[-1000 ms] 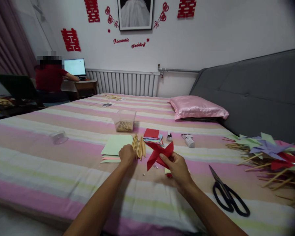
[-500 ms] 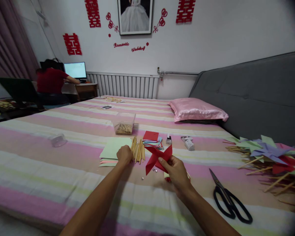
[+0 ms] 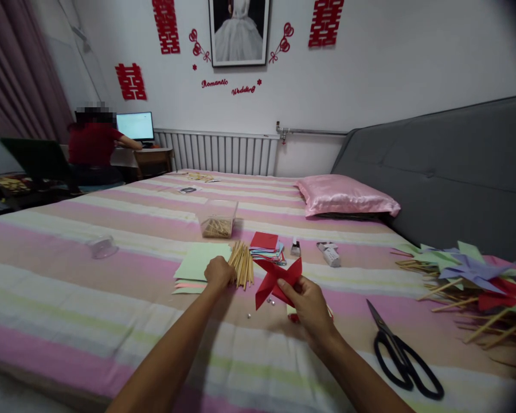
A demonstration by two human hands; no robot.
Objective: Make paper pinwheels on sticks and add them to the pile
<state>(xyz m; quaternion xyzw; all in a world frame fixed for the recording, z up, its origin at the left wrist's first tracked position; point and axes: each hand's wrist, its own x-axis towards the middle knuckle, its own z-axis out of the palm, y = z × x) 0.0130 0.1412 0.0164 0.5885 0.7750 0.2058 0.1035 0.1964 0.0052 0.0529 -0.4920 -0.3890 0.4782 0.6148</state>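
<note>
My right hand (image 3: 312,304) pinches a red paper pinwheel (image 3: 278,281) with its thumb on top near the centre. My left hand (image 3: 219,272) is closed against the left side of a bundle of thin wooden sticks (image 3: 241,265); its fingertips are hidden, so I cannot see what they hold. Under and beside that hand lies a stack of pale green paper sheets (image 3: 200,261), with pink edges showing below. Behind the pinwheel sits a pile of small coloured paper squares (image 3: 264,244), red on top. A few tiny shiny bits (image 3: 270,300) lie on the bedspread below the pinwheel.
Black-handled scissors (image 3: 402,350) lie at right, near a heap of finished pinwheels (image 3: 477,275). A clear box of sticks (image 3: 218,223), a small bottle (image 3: 295,246), a white packet (image 3: 330,254), a clear lid (image 3: 103,246) and a pillow (image 3: 346,195) rest on the bed. A person (image 3: 92,143) sits at a desk.
The gap in the stick bundle has closed, with the sticks beside my left hand now lying together. My right hand keeps its hold on the pinwheel. The view has tilted slightly upward.
</note>
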